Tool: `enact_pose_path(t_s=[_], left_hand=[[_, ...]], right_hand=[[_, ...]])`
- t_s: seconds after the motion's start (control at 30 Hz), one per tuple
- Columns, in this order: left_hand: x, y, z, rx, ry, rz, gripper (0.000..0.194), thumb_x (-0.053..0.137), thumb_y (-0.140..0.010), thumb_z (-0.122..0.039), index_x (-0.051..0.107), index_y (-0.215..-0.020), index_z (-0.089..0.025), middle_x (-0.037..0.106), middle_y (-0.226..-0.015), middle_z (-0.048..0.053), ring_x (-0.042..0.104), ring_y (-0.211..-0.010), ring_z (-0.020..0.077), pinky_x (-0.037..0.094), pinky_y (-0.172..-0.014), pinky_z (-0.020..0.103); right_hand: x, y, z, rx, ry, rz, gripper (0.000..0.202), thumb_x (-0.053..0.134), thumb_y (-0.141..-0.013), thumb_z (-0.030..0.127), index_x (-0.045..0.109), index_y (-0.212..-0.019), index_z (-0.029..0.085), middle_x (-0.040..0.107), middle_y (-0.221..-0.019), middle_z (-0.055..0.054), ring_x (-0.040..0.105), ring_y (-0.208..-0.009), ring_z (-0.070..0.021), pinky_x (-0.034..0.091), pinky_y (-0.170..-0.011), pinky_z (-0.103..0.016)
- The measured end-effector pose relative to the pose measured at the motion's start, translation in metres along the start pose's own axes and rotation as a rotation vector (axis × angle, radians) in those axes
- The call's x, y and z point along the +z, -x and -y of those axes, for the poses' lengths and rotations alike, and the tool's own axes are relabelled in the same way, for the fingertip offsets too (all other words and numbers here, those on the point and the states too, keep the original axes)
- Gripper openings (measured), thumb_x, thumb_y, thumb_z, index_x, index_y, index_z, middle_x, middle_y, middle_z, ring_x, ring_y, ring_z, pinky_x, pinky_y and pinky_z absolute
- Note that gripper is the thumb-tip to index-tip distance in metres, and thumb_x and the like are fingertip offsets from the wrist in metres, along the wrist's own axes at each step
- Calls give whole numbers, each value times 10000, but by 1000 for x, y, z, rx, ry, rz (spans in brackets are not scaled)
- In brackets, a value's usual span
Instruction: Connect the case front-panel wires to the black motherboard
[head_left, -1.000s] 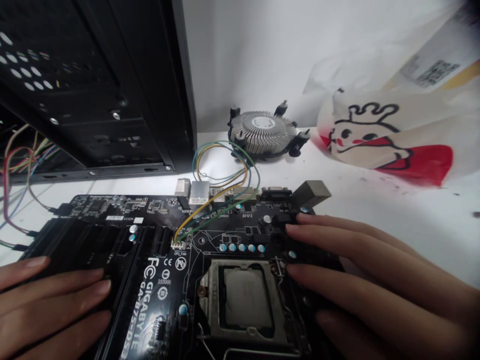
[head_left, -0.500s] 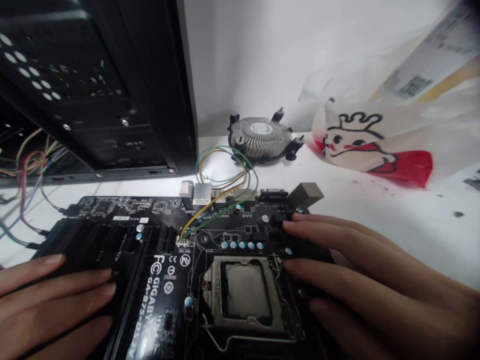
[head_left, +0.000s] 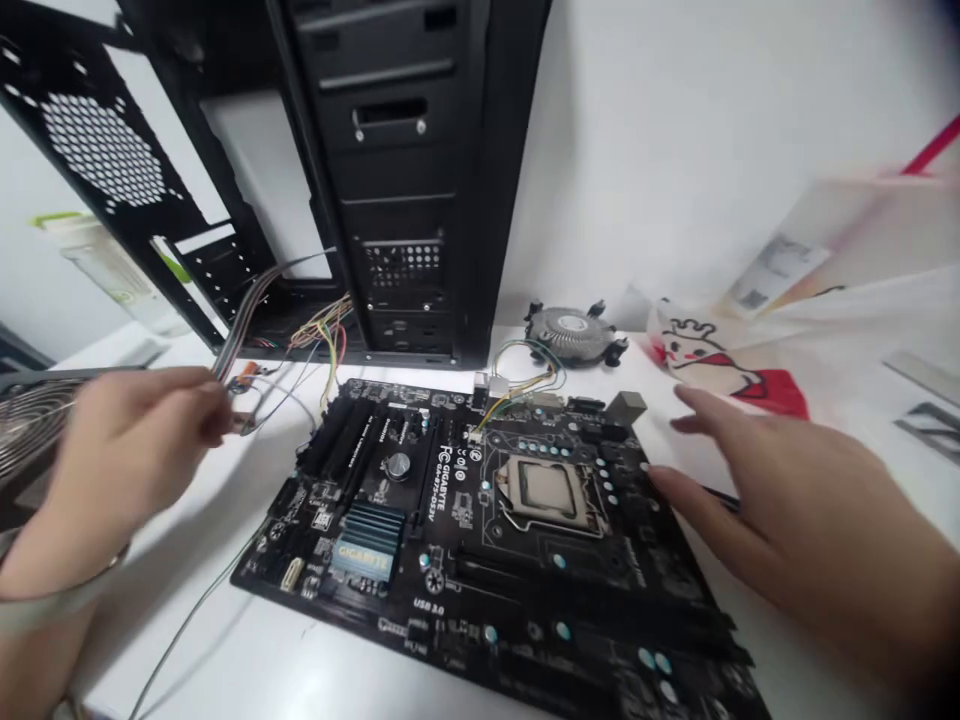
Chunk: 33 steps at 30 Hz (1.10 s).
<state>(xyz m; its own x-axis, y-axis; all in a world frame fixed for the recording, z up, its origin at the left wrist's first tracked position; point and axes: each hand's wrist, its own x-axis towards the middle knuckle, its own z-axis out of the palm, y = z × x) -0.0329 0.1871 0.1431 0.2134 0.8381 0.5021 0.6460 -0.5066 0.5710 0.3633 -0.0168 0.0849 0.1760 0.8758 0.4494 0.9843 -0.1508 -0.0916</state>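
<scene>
A black Gigabyte motherboard (head_left: 465, 600) lies flat on the white table. Its metal CPU socket (head_left: 547, 490) is closed over a processor. My left hand (head_left: 150, 450), left of the board and blurred, is closed around a bundle of thin cables (head_left: 251, 310) that runs out of the computer case; the ends in its fingers are not clear. My right hand (head_left: 802, 510) is open at the board's right edge, thumb and fingers apart, with nothing held. Yellow and green fan wires (head_left: 510, 395) lead from the board toward the round CPU cooler (head_left: 571, 335) behind it.
The open black computer case (head_left: 480, 200) stands behind the board at the left. At far left lies a unit with a round fan grille (head_left: 34, 420). A printed plastic bag (head_left: 765, 385) is at the back right, and a clear container (head_left: 120, 280) sits behind the case.
My left hand has left the board's slots and now grips cables by the case. My right hand has shifted off the board's edge. The view has pulled back and turned left.
</scene>
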Motion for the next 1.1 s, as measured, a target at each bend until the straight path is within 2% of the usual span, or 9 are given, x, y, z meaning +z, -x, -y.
enact_pose_path(t_s=[0.1,0.17,0.27,0.4,0.53,0.7,0.8,0.9,1.1], left_hand=[[13,-5,2,-127,-49,388,230,530,-662,-395,676,-577,-238,690,-614,26,624,-562,245,494,-549,372],[25,-3,4,-149,-1,445,303,562,-668,-486,719,-712,-230,759,-850,63,684,-810,308,542,-785,444],[38,4,1,-187,80,458,422,560,-728,-582,726,-866,-219,743,-1081,82,635,-1071,352,417,-1062,523],[49,11,-10,-258,240,473,403,579,-732,-585,685,-839,-211,729,-1036,71,618,-1091,332,435,-1048,473],[55,11,-18,-360,427,379,342,576,-704,-494,618,-859,-192,691,-899,40,630,-933,278,515,-823,392],[56,10,-26,-348,692,165,432,600,-620,-411,570,-1002,-210,663,-948,27,603,-867,237,496,-742,355],[54,10,-32,-271,816,34,474,649,-602,-358,559,-1056,-255,646,-1131,25,599,-1019,249,492,-868,381],[55,10,-35,-153,921,-77,501,696,-600,-297,575,-1086,-297,582,-1314,-3,493,-1277,265,376,-1109,417],[63,9,-28,7,984,-86,549,786,-627,-308,618,-1150,-318,568,-1390,6,396,-1407,318,232,-1230,515]], right_hand=[[-2,1,8,128,-75,146,782,287,-877,698,551,-1319,108,709,-930,-203,662,-940,-422,450,-899,-670],[-5,3,17,189,-184,205,808,294,-855,720,536,-1347,126,707,-1064,-198,650,-1031,-411,425,-968,-673],[-12,6,30,346,-365,273,826,327,-823,756,484,-1400,185,643,-1280,-165,587,-1199,-395,422,-1028,-637],[-18,7,37,502,-658,323,763,403,-828,733,406,-1428,262,569,-1407,-111,509,-1326,-338,360,-1135,-577],[-15,7,40,528,-959,270,753,484,-804,728,365,-1399,280,505,-1470,-112,488,-1349,-305,343,-1163,-549],[-20,6,52,416,-1142,56,711,552,-811,688,364,-1354,270,377,-1551,-157,474,-1362,-322,403,-1121,-566],[-29,5,57,259,-1208,-51,620,553,-877,601,350,-1378,298,322,-1586,-130,461,-1377,-309,466,-1084,-544],[-36,4,57,176,-1214,-143,598,558,-911,534,323,-1413,312,247,-1621,-111,405,-1421,-306,455,-1106,-544],[-38,3,53,87,-1175,-161,578,526,-944,484,269,-1430,304,252,-1617,-122,387,-1435,-298,414,-1145,-553]])
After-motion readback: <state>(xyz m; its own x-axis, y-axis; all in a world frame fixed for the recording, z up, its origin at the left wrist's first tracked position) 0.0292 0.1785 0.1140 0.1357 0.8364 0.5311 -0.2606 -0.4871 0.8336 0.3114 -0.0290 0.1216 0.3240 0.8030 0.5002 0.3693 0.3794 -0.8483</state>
